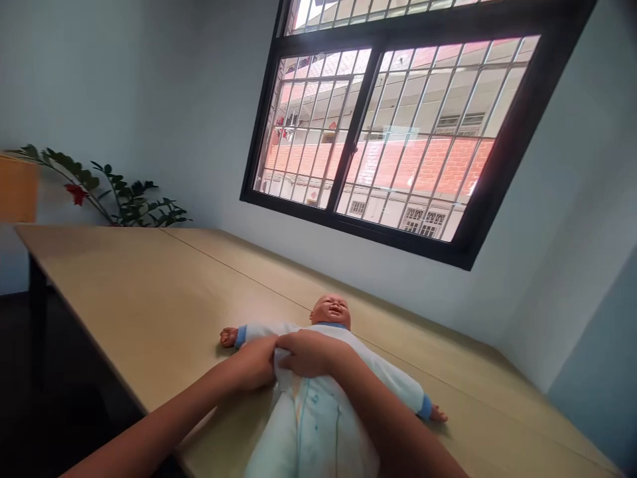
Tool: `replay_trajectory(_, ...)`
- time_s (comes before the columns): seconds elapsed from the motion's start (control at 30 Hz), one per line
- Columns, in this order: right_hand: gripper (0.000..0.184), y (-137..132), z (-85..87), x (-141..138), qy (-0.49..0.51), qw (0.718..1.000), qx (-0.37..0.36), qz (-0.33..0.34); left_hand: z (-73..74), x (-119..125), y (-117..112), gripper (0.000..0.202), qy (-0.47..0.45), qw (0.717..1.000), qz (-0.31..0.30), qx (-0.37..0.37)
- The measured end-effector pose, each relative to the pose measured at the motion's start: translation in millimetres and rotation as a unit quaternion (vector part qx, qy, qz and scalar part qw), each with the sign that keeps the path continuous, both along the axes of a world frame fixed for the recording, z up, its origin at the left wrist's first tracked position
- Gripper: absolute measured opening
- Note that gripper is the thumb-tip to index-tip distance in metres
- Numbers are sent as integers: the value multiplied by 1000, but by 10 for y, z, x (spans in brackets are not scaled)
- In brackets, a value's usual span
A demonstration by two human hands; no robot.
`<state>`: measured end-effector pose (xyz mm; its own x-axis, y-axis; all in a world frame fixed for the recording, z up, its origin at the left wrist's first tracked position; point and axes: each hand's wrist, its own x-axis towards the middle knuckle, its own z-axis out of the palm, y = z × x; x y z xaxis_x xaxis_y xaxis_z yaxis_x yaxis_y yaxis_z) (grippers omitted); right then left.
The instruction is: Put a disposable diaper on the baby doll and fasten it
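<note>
A baby doll point(332, 311) lies on its back on the table with its arms spread. It wears a white romper point(323, 405) with blue cuffs and a blue collar; the front looks partly parted along a line below the chest. My left hand point(259, 362) is closed on the romper's fabric at the side of the chest. Right beside it, my right hand point(308, 352) pinches the same cloth, its fingers touching or nearly touching the left ones. The exact fastening between the fingers is hidden. The doll's lower legs run out of view at the bottom.
The light wood table point(149, 285) has a seam along it and its near edge at the left. Behind stands a barred window point(388, 139) in a dark frame. A leafy plant point(134, 202) and an orange object point(18, 188) are at the far left.
</note>
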<state>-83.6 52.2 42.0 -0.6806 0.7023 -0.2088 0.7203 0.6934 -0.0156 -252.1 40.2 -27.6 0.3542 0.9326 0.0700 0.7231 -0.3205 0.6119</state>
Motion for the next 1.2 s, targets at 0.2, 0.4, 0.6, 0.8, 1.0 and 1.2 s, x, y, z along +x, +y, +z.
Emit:
replay_trajectory(0.2,9,-47,-27,52,-10,999,30,-37,-144,-63,182,11,-16,996,47,-73)
replay_trajectory(0.4,14,9,-151,-14,-53,995,53,-62,-199,-114,299,27,-156,977,40,-140)
replay_trajectory(0.6,53,39,-295,-111,-23,973,165,-159,-104,31,264,32,-305,924,-13,-231)
replay_trajectory(0.8,52,18,-249,82,67,961,94,-251,-43,216,253,32,-391,874,-42,-286)
replay_trajectory(1.0,16,142,-229,402,207,952,17,-225,-17,282,255,30,-435,839,-45,-325)
replay_trajectory(1.2,26,229,-268,465,244,936,-45,-251,-25,454,318,34,-426,848,-31,-314)
